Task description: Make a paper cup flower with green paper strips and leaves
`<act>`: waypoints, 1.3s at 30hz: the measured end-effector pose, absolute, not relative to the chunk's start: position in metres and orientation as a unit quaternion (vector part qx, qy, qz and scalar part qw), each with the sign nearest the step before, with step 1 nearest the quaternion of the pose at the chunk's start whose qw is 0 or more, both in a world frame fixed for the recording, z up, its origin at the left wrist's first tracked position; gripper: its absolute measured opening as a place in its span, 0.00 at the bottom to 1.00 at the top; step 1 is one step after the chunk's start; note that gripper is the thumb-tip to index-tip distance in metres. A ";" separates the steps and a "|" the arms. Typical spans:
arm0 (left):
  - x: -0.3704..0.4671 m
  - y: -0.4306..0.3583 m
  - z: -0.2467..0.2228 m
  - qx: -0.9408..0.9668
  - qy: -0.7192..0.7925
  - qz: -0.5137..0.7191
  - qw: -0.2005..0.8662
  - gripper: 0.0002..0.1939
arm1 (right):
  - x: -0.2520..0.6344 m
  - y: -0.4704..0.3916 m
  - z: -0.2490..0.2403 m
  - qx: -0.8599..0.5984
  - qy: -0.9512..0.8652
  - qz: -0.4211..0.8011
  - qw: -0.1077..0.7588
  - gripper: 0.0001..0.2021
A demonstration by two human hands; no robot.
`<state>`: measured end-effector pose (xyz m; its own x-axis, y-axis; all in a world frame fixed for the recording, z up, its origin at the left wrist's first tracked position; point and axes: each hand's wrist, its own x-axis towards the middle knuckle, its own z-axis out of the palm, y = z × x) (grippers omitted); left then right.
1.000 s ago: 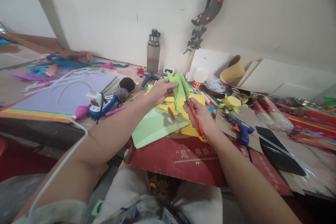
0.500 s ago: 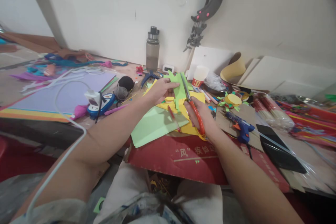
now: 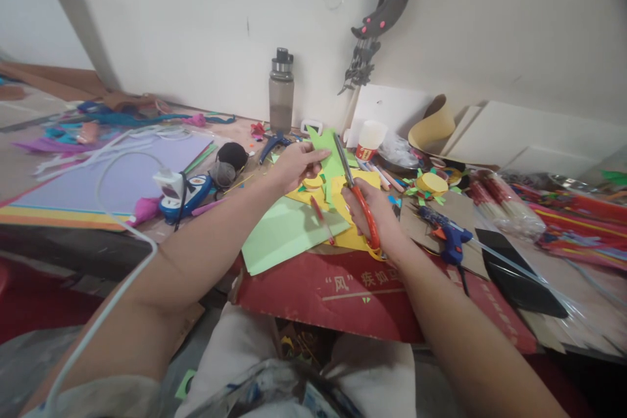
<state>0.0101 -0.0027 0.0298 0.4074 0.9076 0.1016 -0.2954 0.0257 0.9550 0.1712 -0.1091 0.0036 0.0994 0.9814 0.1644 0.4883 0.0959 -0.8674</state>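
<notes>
My left hand (image 3: 300, 166) pinches a piece of bright green paper (image 3: 334, 160) between thumb and fingers, holding it up over the table. In my right hand (image 3: 375, 209) is a pair of scissors (image 3: 361, 199) with orange-red handles. Their blades lie along the right edge of the green paper and look nearly closed; whether they bite into it I cannot tell. Below the hands lie pale green sheets (image 3: 284, 235) and yellow paper (image 3: 360, 184). A red pen (image 3: 322, 221) rests across the pale green sheets.
A red board (image 3: 313, 297) lies at the front edge. To the right are a blue glue gun (image 3: 453, 238), a black tablet-like slab (image 3: 519, 274) and a yellow paper ring (image 3: 432, 184). A water bottle (image 3: 281, 95) stands by the wall. Leftward sit a power strip (image 3: 189, 199) and coloured sheets (image 3: 122, 176).
The green paper has shifted and turned slightly in my left hand, its outline now broader at the top. The scissors stay beside it. The whole view has moved a little.
</notes>
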 end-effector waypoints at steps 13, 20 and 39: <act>0.006 -0.001 0.034 0.478 0.271 0.487 0.679 0.04 | 0.179 -0.105 -0.002 -0.552 -0.634 0.322 0.436 0.18; 0.006 -0.004 0.035 0.488 0.273 0.474 0.680 0.05 | 0.173 -0.111 0.007 -0.573 -0.612 0.350 0.418 0.19; 0.007 -0.005 0.032 0.539 0.274 0.424 0.674 0.11 | 0.169 -0.115 0.016 -0.571 -0.580 0.384 0.437 0.17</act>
<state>0.0069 -0.0047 0.0319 0.4904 0.8671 0.0875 -0.2760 0.0593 0.9593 0.1694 -0.1146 0.0159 0.0331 0.9971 0.0680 0.3258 0.0536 -0.9439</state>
